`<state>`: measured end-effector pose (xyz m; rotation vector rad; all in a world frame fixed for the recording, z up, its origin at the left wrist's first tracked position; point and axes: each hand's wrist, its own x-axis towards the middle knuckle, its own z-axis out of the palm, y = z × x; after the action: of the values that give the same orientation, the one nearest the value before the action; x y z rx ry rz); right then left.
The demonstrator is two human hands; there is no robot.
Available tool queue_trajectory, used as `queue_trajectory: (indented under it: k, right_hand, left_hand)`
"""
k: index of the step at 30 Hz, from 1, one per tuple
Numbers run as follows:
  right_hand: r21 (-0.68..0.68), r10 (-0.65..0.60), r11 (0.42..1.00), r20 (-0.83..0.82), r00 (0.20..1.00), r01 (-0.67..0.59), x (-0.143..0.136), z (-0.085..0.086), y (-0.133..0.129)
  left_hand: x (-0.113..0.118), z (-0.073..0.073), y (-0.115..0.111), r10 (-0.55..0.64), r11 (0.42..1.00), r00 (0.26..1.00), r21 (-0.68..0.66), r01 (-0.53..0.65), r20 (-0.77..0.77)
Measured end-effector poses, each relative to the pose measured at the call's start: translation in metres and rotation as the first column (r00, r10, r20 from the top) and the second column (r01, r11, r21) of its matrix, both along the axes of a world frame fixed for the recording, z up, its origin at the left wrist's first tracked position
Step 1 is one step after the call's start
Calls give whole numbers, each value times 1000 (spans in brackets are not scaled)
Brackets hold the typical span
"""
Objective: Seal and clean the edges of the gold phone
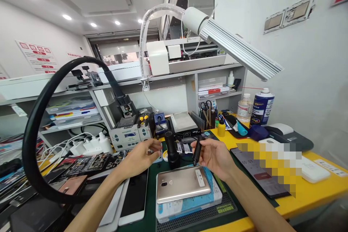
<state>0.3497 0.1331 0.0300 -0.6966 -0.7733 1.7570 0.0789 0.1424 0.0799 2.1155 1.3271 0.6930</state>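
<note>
A slim black pen-shaped tool (198, 151) stands nearly upright in my right hand (214, 156), between thumb and fingers. Its lower end is above the top edge of a gold smartphone (183, 185). The phone lies back up, with a white label, on a blue and white box (190, 206). My left hand (143, 157) has its fingers apart and slightly curled, near a small light blue item (160, 154) that it partly covers. Between my hands rises a black cylinder (172, 148). Left of the box lies a white phone (134, 197) with a dark screen.
Circuit boards (94, 165) and white chargers (94, 145) crowd the left side. A thick black hose (29, 127) arches there. A lamp (239, 47) hangs overhead. At right are a yellow bottle (221, 128), a blue spray can (262, 107) and a tablet-like device (252, 168), partly pixelated.
</note>
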Motion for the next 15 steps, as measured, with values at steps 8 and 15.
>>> queue_trajectory:
  k: [8, 15]
  right_hand:
    - [53, 22, 998, 43, 999, -24, 0, -1, -2]
    - [174, -19, 985, 140, 990, -6, -2, -2, -3]
  left_hand:
    - [-5, -1, -3, 12, 1000, 1000, 13, -11, -18]
    - [-11, -4, -7, 21, 1000, 999, 20, -20, -32]
